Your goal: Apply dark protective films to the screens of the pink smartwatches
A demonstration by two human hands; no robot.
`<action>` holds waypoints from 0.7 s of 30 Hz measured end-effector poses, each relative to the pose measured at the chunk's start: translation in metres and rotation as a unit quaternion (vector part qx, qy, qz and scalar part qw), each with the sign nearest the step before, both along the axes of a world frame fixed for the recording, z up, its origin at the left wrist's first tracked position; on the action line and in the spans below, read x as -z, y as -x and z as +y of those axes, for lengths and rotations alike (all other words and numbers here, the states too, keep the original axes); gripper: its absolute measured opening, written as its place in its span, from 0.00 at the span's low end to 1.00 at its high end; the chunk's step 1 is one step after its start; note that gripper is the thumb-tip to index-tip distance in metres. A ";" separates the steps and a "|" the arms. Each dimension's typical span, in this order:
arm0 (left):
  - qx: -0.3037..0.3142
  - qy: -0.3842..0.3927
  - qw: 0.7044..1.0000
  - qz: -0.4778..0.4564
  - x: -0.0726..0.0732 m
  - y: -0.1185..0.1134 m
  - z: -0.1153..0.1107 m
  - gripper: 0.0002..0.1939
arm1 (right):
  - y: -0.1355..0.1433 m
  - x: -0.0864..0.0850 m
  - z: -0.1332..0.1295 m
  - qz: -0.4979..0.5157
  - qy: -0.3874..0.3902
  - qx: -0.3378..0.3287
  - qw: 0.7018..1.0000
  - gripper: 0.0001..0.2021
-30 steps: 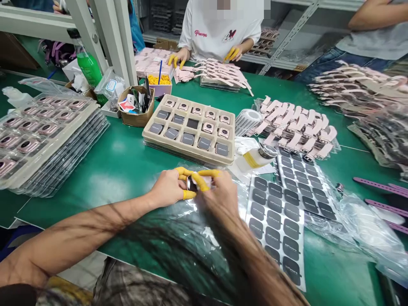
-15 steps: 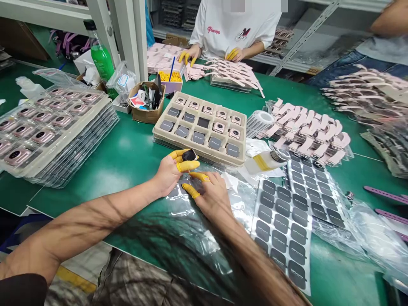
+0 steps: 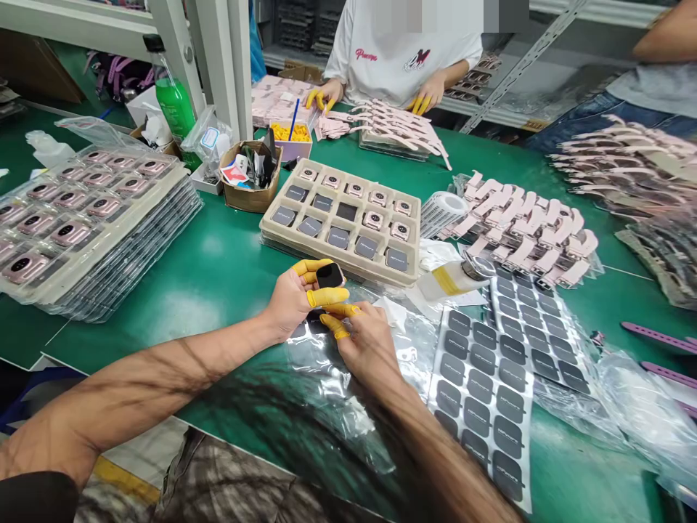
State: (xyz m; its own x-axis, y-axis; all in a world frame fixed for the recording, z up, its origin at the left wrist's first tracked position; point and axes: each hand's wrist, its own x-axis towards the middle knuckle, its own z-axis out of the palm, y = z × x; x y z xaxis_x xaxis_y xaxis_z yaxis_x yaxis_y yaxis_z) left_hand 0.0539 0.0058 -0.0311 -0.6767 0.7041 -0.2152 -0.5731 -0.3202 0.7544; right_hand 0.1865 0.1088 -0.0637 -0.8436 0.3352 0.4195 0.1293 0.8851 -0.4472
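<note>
Small rounded-square watch body with glossy black screen (image 3: 329, 274) is gripped in the left hand (image 3: 288, 301), between thumb and fingers, all in yellow finger cots; screen faces up. It is held just in front of the beige moulded tray (image 3: 332, 256), above the green tabletop (image 3: 218, 254).

Right hand (image 3: 367, 341) is placed just below, yellow-cotted fingers bent at a dark grey film piece (image 3: 314, 317); whether that is pinched or only touched can't be told. Crumpled clear plastic bag (image 3: 348, 421) is spread under the hands.

Tray is loaded with rose-gold watch bodies, some covered by grey squares. To its right, white sheet of dark grey rounded-square stickers (image 3: 481, 378) is laid near the right forearm; white bottle with yellow band and metal cap (image 3: 449, 280) is tipped over behind it. Across the table, pale pink straps are handled by a white-shirted co-worker (image 3: 406, 58).
</note>
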 end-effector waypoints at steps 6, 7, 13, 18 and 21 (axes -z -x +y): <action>0.005 0.021 1.000 0.009 0.000 -0.002 0.000 0.35 | -0.002 -0.010 -0.004 0.024 -0.190 -0.013 0.981 0.12; 0.010 0.025 1.000 0.009 -0.001 -0.002 0.000 0.34 | -0.002 -0.009 -0.006 0.016 -0.215 -0.009 0.976 0.13; 0.030 0.036 0.999 0.021 0.000 -0.001 0.001 0.35 | 0.001 0.000 -0.004 -0.075 -0.134 -0.031 0.988 0.14; 0.017 0.052 0.998 0.038 0.000 0.001 0.001 0.35 | -0.019 -0.030 0.022 -0.099 0.145 -0.213 0.961 0.07; 0.045 0.111 0.988 0.095 0.002 0.000 -0.002 0.37 | -0.035 -0.051 0.038 -0.058 0.375 -0.210 0.901 0.09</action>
